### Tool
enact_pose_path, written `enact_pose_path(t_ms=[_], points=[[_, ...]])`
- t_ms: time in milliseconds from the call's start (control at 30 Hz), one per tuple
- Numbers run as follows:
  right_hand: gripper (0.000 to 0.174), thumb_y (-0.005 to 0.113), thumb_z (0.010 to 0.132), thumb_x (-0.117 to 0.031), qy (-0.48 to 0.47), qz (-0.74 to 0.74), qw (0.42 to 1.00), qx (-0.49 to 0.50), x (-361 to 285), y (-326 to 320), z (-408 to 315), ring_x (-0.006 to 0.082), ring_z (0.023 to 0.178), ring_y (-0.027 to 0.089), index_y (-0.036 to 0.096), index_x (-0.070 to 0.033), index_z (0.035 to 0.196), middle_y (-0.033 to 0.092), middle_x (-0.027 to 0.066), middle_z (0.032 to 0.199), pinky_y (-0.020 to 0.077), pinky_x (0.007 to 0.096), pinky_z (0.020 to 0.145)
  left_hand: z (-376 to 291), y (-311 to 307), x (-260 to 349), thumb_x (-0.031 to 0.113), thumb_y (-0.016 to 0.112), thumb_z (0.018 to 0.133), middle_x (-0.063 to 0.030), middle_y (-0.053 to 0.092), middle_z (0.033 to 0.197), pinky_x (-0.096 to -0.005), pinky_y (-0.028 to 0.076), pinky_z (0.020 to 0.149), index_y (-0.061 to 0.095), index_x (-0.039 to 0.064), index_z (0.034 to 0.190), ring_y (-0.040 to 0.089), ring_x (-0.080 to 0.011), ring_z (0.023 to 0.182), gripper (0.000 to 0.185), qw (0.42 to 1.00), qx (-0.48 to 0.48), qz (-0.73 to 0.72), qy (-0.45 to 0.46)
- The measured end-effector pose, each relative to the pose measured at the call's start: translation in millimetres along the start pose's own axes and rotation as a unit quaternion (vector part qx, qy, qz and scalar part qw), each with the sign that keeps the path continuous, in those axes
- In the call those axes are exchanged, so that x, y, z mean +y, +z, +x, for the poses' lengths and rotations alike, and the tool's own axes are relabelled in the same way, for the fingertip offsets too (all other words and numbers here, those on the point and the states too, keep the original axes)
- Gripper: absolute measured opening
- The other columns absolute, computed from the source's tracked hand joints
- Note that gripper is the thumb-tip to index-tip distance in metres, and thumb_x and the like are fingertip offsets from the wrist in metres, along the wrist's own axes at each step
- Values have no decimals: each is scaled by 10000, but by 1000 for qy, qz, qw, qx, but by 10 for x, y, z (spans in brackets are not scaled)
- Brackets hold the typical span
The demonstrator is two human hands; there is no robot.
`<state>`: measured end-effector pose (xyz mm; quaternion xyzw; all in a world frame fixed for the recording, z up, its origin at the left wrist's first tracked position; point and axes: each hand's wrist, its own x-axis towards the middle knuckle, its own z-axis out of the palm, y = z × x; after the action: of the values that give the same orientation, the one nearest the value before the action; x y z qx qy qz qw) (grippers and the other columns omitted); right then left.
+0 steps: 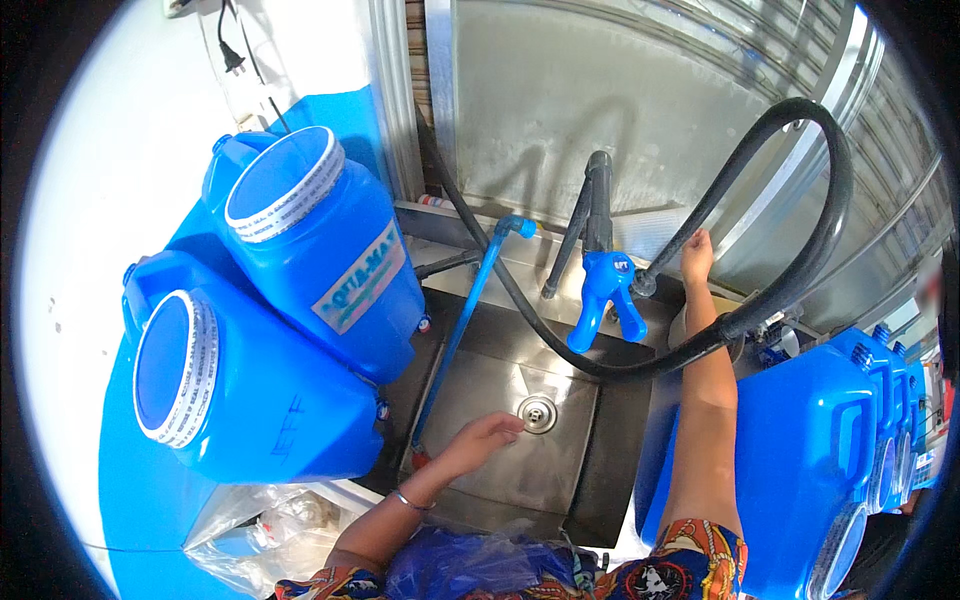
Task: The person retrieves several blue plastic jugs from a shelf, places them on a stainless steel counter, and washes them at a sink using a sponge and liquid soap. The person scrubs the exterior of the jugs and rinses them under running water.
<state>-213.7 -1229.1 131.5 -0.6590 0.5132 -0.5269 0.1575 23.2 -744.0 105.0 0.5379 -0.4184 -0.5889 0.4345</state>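
Over a stainless steel sink (487, 472), my left hand (484, 439) hangs with loosely bent fingers and nothing in it. Below its fingertips is the round drain strainer (538, 414). My right hand (697, 255) reaches to the back right of the sink, beside a black hose (814, 247). Its fingers are curled, and whether they grip something is hidden. Left of that hand stands a grey pipe faucet (600, 195) with blue lever handles (609, 300). A thin blue pipe (465, 322) with an elbow at its top slants across the sink's left side.
Two blue water containers (322, 277) (262, 405) with sealed round caps stand at the left. More blue containers (795, 420) line the right side. A clear plastic bag (277, 525) lies at lower left. A black plug (232, 56) hangs by the wall; a metal panel (555, 97) rises behind.
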Motion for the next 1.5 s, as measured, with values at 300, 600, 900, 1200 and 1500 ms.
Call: enact_pose_path(t_ms=[300, 600, 900, 1200, 1500], points=[[294, 689, 757, 46, -167, -12, 981, -96, -581, 102, 31, 222, 857, 670, 621, -3, 1038, 665, 132, 913, 545, 327, 767, 182, 75, -130, 64, 537, 946, -34, 628, 1140, -305, 421, 990, 590, 40, 1173, 558, -144, 1115, 235, 999, -22, 33, 14], [289, 633, 753, 94, -255, 26, 966, -45, -700, 256, -30, 272, 787, 647, 657, -19, 1018, 642, 127, 871, 542, 345, 710, 401, 375, -135, 53, 550, 928, -77, 639, 1130, -304, 467, 938, 591, 16, 1168, 598, -150, 1055, 246, 996, -68, 56, -5], [492, 552, 828, 29, -390, -150, 872, -255, -861, 127, 211, 358, 963, 606, 524, -81, 1307, 638, 193, 1007, 473, 434, 884, 439, 779, 570, 36, 540, 913, -113, 634, 1024, -337, 477, 863, 605, 40, 1126, 614, -238, 962, 223, 954, -73, 194, 218], [588, 597, 777, 10, -140, -99, 977, 123, -712, -369, -1006, 431, 1128, 515, 485, -80, 1347, 527, 254, 1208, 367, 485, 1018, -66, 628, 1028, 10, 551, 861, -137, 622, 1022, -392, 474, 838, 608, 54, 1123, 600, -320, 943, 272, 889, -134, 276, 341], [240, 535, 851, -64, -30, -401, 915, -18, -243, -1027, -1914, 334, 966, 575, 624, -102, 1071, 582, 138, 981, 413, 481, 829, -443, 358, 546, 66, 555, 886, -153, 638, 1076, -376, 469, 909, 609, 40, 1127, 613, -303, 1045, 248, 938, -74, 271, 203]])
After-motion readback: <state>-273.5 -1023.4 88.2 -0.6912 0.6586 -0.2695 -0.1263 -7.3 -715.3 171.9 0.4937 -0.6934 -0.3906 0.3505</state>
